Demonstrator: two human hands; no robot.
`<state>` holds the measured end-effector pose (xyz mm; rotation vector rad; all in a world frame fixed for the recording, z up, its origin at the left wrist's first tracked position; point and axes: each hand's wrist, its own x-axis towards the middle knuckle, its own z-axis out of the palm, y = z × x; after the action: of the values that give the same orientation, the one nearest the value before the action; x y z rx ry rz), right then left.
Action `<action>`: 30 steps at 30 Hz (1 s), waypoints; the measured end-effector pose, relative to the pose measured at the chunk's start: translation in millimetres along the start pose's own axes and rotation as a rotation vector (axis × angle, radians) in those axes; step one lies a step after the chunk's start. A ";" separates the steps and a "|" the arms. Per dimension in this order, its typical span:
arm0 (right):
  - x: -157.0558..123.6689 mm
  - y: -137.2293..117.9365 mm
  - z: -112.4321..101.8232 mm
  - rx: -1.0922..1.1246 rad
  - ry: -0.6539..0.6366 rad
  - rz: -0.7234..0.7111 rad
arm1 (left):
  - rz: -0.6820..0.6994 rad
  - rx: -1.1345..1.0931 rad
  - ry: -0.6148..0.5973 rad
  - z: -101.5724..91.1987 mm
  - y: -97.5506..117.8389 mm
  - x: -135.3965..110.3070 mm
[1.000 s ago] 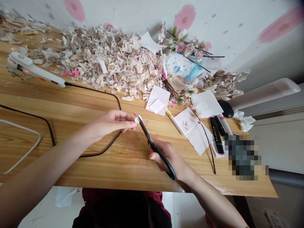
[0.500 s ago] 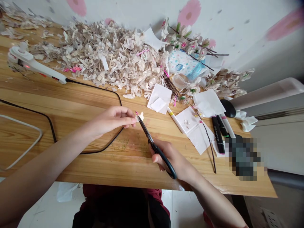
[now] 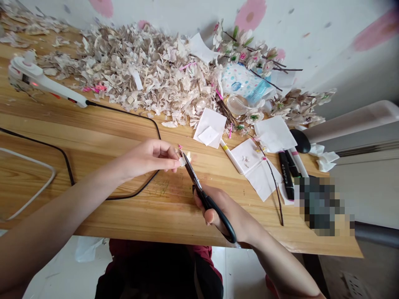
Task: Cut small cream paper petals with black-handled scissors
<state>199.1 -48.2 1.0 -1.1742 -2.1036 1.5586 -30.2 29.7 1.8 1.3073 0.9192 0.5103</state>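
Observation:
My left hand [image 3: 149, 158] pinches a small white paper petal [image 3: 183, 160] with a pink-tipped stem between thumb and fingertips. My right hand [image 3: 222, 214] is shut on the black-handled scissors [image 3: 199, 192], whose fingers wrap the grips. The scissor blades reach the petal, just beside my left fingertips. Where exactly they meet the paper is too small to tell.
The wooden table [image 3: 93, 209] holds a large heap of paper scraps [image 3: 149, 70], a white glue gun [image 3: 37, 79] with a black cord [image 3: 109, 113], blossom branches [image 3: 249, 54], white paper squares [image 3: 210, 128], and several markers [image 3: 286, 176]. A pixelated object [image 3: 319, 205] sits at the right.
The scissors have swung, with my right hand shifted slightly down and right. The blades now sit tighter against the petal. My left hand has barely moved, and the view has drifted slightly.

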 end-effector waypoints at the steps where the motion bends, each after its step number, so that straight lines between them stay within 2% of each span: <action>1: 0.4 -0.2 0.2 -0.006 0.008 -0.003 | 0.002 -0.009 -0.002 0.3 -0.3 0.0; 9: 0.2 -0.9 0.2 0.020 -0.009 0.017 | 0.008 0.008 0.030 2.3 0.7 0.5; 15: -1.0 -2.2 0.2 0.039 -0.013 0.015 | 0.062 -0.026 0.012 4.8 -1.1 1.3; 30: -1.6 0.5 0.1 0.147 -0.058 -0.013 | 0.054 -0.012 -0.026 2.7 -5.3 1.8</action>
<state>200.3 -49.4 0.9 -1.0754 -1.9879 1.7286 -28.0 28.3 -3.8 1.3284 0.8595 0.5386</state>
